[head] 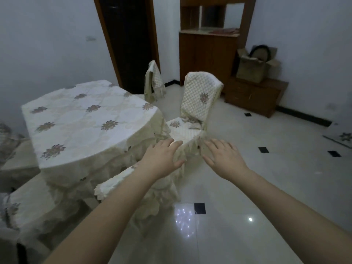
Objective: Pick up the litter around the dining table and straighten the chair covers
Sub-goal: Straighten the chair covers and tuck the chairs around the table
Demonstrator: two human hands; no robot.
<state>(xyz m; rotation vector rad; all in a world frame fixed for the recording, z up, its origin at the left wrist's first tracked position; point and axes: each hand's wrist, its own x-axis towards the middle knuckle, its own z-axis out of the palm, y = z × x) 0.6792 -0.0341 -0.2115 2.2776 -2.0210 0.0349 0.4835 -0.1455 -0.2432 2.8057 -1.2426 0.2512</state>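
Just beyond both hands' outstretched fingers [176,143], the quilted chair cover [185,133].

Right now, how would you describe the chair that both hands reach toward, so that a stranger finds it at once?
Start at the table with the flowered cloth. At its right corner stands the chair, just beyond the left hand and right hand, its quilted cream back to the cabinet. Unlike the far chair by the doorway, whose cover hangs crooked, it shows one flower on its backrest.

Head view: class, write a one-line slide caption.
Both open hands, left hand and right hand, reach toward the quilted chair cover beside the dining table.
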